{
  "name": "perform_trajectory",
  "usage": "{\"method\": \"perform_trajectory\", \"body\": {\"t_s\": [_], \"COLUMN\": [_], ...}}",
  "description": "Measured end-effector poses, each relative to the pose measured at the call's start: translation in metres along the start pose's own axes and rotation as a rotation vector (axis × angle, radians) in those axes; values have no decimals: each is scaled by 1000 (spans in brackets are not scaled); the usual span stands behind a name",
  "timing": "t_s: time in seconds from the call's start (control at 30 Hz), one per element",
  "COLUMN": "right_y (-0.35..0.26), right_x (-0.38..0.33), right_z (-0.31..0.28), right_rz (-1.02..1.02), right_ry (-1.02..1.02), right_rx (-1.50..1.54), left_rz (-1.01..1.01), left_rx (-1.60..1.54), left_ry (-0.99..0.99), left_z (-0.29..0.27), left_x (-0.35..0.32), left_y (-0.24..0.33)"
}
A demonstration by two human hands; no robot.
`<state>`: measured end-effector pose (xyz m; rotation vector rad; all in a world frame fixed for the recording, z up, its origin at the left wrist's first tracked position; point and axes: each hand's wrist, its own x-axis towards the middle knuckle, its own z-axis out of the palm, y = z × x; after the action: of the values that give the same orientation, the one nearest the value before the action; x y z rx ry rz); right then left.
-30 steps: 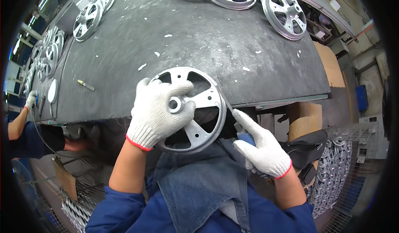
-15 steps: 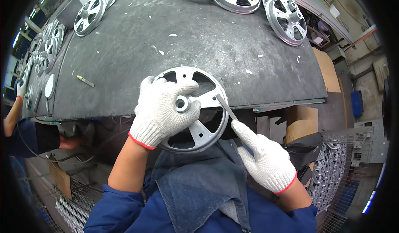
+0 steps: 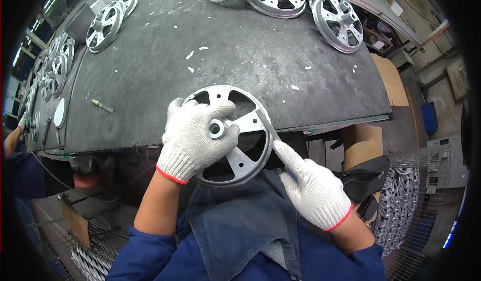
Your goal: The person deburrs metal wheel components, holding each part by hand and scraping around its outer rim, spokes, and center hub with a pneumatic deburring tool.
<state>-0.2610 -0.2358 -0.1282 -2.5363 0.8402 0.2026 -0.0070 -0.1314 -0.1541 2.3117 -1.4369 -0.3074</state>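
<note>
A spoked cast-metal wheel (image 3: pixel 241 162) is held tilted at the near edge of the dark worktop, partly over my lap. My left hand (image 3: pixel 193 138), in a white knit glove, is closed round its spokes beside the raised hub, with thumb and fingers on either side of it. My right hand (image 3: pixel 316 191), gloved the same way, grips a flat metal file (image 3: pixel 268 124). The index finger stretches along the file, and its blade lies against the wheel's right rim near a spoke end. The handle end is hidden in my palm.
More wheels (image 3: pixel 339 24) lean together at the back right, others (image 3: pixel 105 28) at the back left. On the worktop (image 3: pixel 165 55) lie a marker (image 3: pixel 102 106) and pale scraps. Another person's gloved hand (image 3: pixel 23 121) is at far left. Wire baskets of metal parts (image 3: pixel 398 206) flank me.
The file and my right hand have shifted slightly left and up along the wheel's rim. My left hand keeps its hold on the wheel. The whole view has moved a little.
</note>
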Motion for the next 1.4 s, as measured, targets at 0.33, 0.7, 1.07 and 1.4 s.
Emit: {"method": "perform_trajectory", "body": {"t_s": [0.33, 0.7, 1.07, 1.4], "right_y": [20, 41, 34, 34], "right_x": [7, 14, 8, 16], "right_z": [23, 22, 13, 27], "right_rz": [-93, 153, 38, 33], "right_ry": [77, -264, -90, 97], "right_rx": [257, 1360, 994, 381], "left_rz": [20, 18, 47, -56], "left_rx": [0, -32, -30, -59], "left_ry": [66, 97, 136, 164], "left_z": [1, 0, 6, 13], "left_x": [-1, -1, -4, -7], "left_y": [2, 8, -1, 16]}}
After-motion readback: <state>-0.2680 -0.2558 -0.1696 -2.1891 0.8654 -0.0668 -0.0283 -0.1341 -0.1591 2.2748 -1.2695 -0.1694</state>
